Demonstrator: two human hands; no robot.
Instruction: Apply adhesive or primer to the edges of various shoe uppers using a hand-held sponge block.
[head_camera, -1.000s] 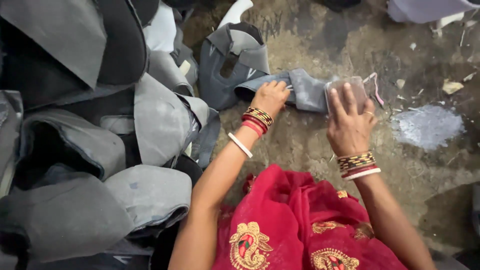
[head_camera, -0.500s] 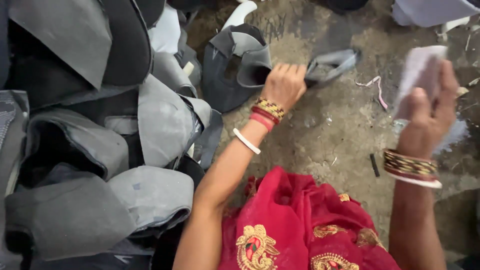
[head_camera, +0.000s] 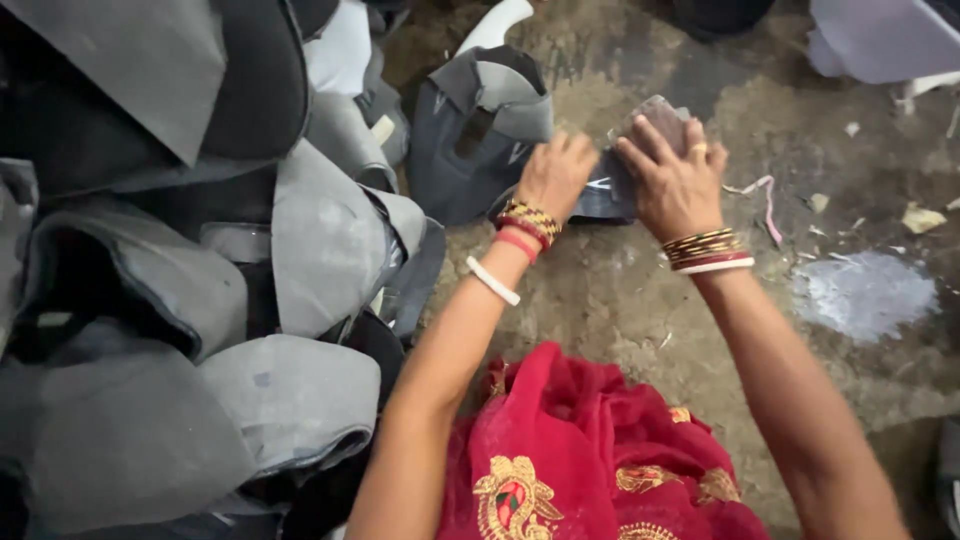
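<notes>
Nearest the camera, a red cloth with gold embroidery (head_camera: 600, 460) covers the person's lap at the near edge of the floor (head_camera: 620, 290). Beyond it, both forearms reach forward over the bare, stained concrete. At the near left side of the floor lies a heap of grey and black shoe uppers (head_camera: 200, 300), stacked loosely and overlapping, well apart from the pale powdery patch (head_camera: 865, 295) at the right. Farther on, the left hand (head_camera: 555, 175), with bangles at the wrist, is closed over the near end of a dark grey shoe piece (head_camera: 610, 195) lying flat on the floor, pinning it down. Just beside it, the right hand (head_camera: 675, 180) presses down with curled fingers on a small brownish pad (head_camera: 660, 115), which rests on the far end of the same piece; whether the fingers clasp the pad or only bear on it cannot be told. Touching the piece on its left, another grey upper (head_camera: 480, 130) stands open. Scraps of paper and thread (head_camera: 765, 200) lie toward the far right corner
</notes>
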